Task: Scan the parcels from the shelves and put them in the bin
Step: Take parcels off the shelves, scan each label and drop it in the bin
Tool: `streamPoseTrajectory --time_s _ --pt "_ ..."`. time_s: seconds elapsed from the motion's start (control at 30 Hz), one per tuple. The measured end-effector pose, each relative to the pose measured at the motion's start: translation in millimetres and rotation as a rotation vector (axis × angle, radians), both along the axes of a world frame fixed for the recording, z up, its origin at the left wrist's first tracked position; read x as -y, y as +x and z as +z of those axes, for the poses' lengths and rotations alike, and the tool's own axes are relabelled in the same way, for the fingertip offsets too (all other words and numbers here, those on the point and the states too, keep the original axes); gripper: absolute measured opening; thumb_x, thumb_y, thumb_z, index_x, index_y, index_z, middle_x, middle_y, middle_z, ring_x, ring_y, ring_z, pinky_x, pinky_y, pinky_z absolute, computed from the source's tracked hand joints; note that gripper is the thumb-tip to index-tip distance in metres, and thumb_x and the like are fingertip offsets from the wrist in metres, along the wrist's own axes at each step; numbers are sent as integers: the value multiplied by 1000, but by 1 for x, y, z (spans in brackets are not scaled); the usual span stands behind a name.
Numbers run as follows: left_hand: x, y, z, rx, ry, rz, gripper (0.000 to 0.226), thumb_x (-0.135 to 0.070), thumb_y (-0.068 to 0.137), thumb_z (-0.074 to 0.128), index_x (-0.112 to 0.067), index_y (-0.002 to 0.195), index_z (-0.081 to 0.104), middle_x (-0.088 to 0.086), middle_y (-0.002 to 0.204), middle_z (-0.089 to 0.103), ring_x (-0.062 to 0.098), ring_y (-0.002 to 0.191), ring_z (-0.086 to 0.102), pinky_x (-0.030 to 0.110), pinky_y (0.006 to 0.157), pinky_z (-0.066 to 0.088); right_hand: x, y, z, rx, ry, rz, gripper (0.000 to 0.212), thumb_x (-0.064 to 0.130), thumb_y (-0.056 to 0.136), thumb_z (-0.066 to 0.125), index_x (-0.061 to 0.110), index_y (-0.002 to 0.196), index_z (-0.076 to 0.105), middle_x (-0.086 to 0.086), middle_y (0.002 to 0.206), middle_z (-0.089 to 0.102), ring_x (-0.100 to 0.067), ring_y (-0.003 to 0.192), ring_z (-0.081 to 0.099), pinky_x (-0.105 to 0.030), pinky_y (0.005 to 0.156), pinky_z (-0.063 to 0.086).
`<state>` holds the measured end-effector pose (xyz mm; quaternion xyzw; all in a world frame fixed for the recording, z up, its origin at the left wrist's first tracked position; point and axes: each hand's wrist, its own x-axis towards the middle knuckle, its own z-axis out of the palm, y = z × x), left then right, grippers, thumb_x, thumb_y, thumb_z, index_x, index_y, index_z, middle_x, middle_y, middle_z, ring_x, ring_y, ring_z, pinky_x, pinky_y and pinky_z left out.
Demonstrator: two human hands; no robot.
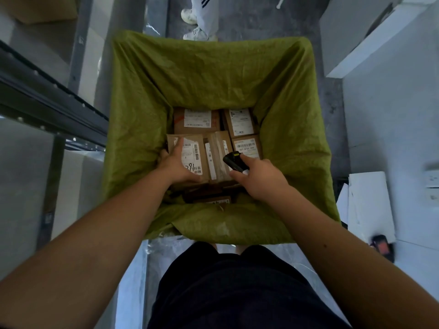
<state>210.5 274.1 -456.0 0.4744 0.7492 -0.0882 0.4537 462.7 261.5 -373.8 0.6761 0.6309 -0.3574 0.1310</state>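
Inside the green-lined bin (142, 96), brown cardboard parcels lie packed label-up. Left hand (177, 166) grips the near-left parcel (190, 150), fingers curled round its left edge and near corner; label shows barcodes, handwritten "91" and "抖音 邮政". Right hand (259, 179) clamps a black handheld scanner (234, 160), nose over the middle parcel (219, 157). Right parcel label (247, 147) reads partly "507"; other print too blurred. Far-side person cut off at the legs (205, 17).
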Motion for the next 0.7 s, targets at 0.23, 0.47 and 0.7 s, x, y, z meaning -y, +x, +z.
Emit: streamPoseTrajectory --time_s 0.23,0.47,0.7 --pt "-2 10 0 -442 -21 -417 172 -66 47 97 -40 156 -34 21 166 -22 43 153 4 54 122 17 2 -1 -4 -7 -13 -6 74 69 96 52 37 159 32 -15 134 52 -31 109 59 -49 93 56" --pt "-17 -5 -13 -485 -51 -538 169 -61 53 97 -30 158 -33 19 163 -40 41 154 -29 63 125 3 0 -6 -7 -4 -30 -21 75 69 96 52 38 160 30 -13 138 51 -30 112 60 -49 96 55" --pt "-37 -9 -23 -523 -67 -722 167 -69 52 93 -14 163 -20 10 172 -22 35 158 -21 64 124 10 0 -10 -13 9 -34 -40 76 70 95 52 39 160 29 -14 140 50 -30 111 60 -49 95 56"
